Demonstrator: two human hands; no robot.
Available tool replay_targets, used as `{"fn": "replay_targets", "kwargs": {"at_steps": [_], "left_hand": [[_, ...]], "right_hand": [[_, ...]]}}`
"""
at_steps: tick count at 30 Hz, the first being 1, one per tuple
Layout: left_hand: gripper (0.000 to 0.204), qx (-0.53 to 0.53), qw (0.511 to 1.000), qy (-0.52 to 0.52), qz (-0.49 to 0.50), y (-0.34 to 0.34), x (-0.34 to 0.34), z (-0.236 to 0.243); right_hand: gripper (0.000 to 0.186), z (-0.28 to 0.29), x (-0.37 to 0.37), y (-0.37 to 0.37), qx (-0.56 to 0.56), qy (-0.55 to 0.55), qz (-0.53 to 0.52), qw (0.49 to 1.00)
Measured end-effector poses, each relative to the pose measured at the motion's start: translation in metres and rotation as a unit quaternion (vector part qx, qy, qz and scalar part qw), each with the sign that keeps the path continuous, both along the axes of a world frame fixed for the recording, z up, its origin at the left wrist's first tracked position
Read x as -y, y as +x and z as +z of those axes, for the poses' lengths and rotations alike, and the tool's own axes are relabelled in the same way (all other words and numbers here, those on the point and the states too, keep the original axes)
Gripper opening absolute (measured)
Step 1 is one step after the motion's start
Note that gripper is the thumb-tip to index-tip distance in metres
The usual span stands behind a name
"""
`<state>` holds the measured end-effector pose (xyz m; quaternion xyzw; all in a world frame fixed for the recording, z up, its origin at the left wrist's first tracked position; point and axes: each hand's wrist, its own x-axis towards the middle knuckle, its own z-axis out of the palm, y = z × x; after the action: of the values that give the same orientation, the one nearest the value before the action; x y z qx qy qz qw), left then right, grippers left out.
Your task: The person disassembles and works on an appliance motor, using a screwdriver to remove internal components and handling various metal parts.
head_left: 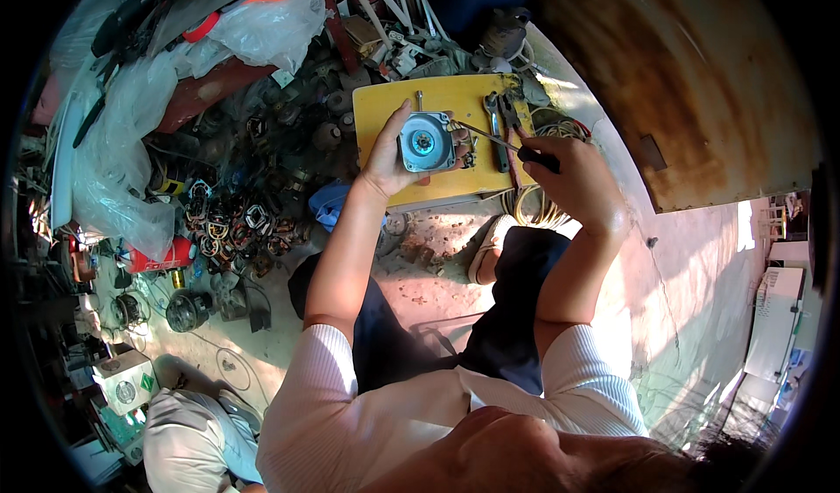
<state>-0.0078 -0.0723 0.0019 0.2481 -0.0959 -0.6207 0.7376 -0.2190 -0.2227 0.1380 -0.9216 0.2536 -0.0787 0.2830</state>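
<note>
"Where's the metal housing (pixel 426 143), and how do the hands stand?"

"Over the yellow tabletop (pixel 374 104), between its left edge and the pliers (pixel 511 113) lying toward its right edge; left hand (pixel 388 156) wrapped around the housing, right hand (pixel 573 178) apart from it, closed on the screwdriver (pixel 536 158), tip by the housing's far right corner, contact unclear"

"How would it handle?"

"Likely stiff, fairly heavy for its size, perhaps slick if oily; grip the outer walls, clear of the round centre"
</note>
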Motion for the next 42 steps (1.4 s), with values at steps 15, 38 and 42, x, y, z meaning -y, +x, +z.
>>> {"fn": "replay_targets", "kwargs": {"at_steps": [15, 38, 42], "left_hand": [[0.076, -0.029, 0.999, 0.033, 0.031, -0.003, 0.010, -0.008], [0.080, -0.036, 0.994, 0.012, 0.106, 0.011, -0.030, 0.002], [0.081, -0.021, 0.992, 0.041, 0.114, 0.009, -0.027, 0.001]], "right_hand": [[0.033, 0.009, 0.009, -0.011, 0.013, 0.101, 0.024, 0.995], [0.029, -0.007, -0.008, 0.021, 0.020, 0.084, 0.098, 0.991], [0.030, -0.004, -0.007, 0.012, 0.047, 0.061, 0.055, 0.996]]}}
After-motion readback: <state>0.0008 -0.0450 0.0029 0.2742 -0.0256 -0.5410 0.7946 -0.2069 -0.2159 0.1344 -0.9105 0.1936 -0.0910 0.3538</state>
